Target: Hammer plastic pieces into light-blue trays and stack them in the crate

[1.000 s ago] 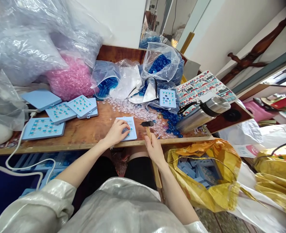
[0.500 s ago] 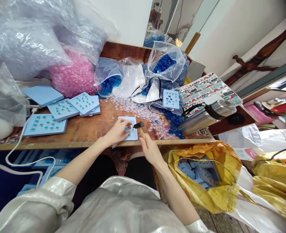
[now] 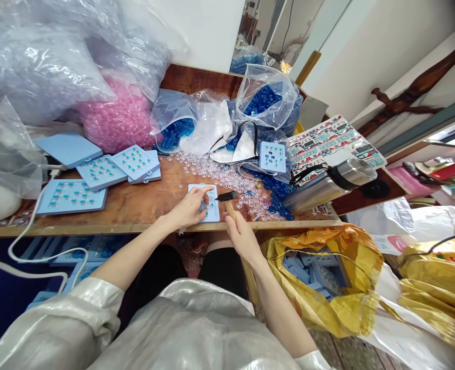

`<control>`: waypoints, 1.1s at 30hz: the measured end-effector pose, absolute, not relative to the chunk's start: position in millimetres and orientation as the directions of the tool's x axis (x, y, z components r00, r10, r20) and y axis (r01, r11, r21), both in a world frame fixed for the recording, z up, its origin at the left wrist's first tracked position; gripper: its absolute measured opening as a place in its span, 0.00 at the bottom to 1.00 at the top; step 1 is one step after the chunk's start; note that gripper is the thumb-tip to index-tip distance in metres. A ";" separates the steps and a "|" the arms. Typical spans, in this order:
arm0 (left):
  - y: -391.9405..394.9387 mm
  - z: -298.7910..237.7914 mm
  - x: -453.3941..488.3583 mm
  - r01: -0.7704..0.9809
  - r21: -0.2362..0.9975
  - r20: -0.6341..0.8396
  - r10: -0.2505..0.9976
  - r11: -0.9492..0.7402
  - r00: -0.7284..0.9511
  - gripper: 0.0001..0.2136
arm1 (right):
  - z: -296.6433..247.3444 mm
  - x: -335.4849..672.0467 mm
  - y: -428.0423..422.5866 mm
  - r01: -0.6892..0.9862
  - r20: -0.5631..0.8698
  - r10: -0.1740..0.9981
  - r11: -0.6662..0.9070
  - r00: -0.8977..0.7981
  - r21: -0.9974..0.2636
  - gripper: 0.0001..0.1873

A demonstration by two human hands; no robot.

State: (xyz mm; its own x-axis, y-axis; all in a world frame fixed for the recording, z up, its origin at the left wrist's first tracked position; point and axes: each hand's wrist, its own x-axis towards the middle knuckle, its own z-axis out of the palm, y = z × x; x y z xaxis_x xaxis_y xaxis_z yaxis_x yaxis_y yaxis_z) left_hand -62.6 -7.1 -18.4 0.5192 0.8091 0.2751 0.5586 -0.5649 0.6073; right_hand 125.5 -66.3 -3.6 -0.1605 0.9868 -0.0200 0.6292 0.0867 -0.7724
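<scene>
My left hand (image 3: 189, 208) lies flat on a small pale blue board (image 3: 212, 211), its fingers spread over rows of small blue pieces set in the board. My right hand (image 3: 243, 237) is closed around the wooden handle of a small hammer (image 3: 230, 209), just off the table's front edge. The hammer's black head (image 3: 226, 196) hangs close to the board's right side, apart from it. My left palm and fingers hide much of the board.
Several more blue boards (image 3: 71, 197) lie at the left of the wooden table (image 3: 142, 205). Loose clear rings (image 3: 219, 177) and blue pieces (image 3: 275, 198) spill from plastic bags (image 3: 266, 97). A steel flask (image 3: 329, 186) stands at right; a yellow sack (image 3: 320, 288) of boards sits below.
The hammer head has moved left toward the board since a second ago, swinging slightly back in the last half second. My left hand has shifted up the board.
</scene>
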 end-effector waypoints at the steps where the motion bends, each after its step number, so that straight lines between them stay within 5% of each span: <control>1: -7.0 -18.0 -62.6 0.561 0.602 0.276 0.807 -0.569 0.523 0.30 | -4.6 125.2 -67.1 0.671 -0.040 0.984 0.087 -0.171 -0.736 0.15; 5: -7.2 -16.5 -64.8 0.556 0.589 0.293 0.796 -0.587 0.530 0.31 | -6.8 123.0 -69.5 0.811 -0.136 0.971 0.083 -0.196 -0.580 0.13; 11: -7.8 -17.8 -68.6 0.559 0.614 0.281 0.816 -0.557 0.504 0.29 | -0.6 118.5 -72.9 0.742 -0.009 0.980 0.146 -0.201 -0.654 0.14; 16: -9.2 -21.3 -68.6 0.552 0.639 0.274 0.829 -0.536 0.487 0.32 | 0.7 115.2 -70.0 0.797 -0.096 0.974 0.108 -0.203 -0.595 0.13; 22: 0.9 -14.3 -78.0 0.574 0.664 0.266 0.869 -0.479 0.417 0.26 | -5.1 132.7 -60.9 0.599 0.056 0.994 0.101 -0.094 -0.794 0.17; 27: 58.3 -25.3 -101.0 0.749 0.541 0.368 0.908 -0.383 0.198 0.14 | -22.2 144.4 -52.8 0.533 0.047 0.997 0.069 -0.056 -0.843 0.19; 33: 96.7 -42.1 -110.1 0.853 0.349 0.276 0.912 -0.388 0.302 0.08 | -29.4 144.7 -53.5 0.500 0.033 0.997 0.060 -0.064 -0.864 0.19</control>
